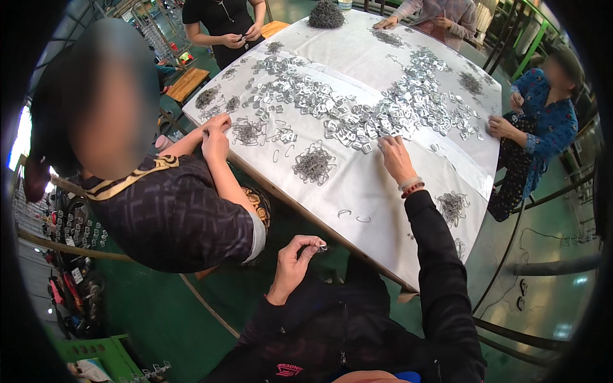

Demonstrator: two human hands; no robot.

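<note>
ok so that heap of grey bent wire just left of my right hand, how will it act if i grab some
The tangled heap of thin grey bent wire would probably snag and lift in clumps, since its pieces overlap. Each piece looks light, being slender, and probably stiff: the loose curved grey wires nearby hold their bends.

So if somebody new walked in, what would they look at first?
Probably the big spread of shiny silver pieces across the middle of the white table. Next might be the dark, bushy heap at the table's far end. Closest to us, the right hand reaches to the near edge of the silver pieces, while the left hand holds a small metal piece in front of the table.
</note>
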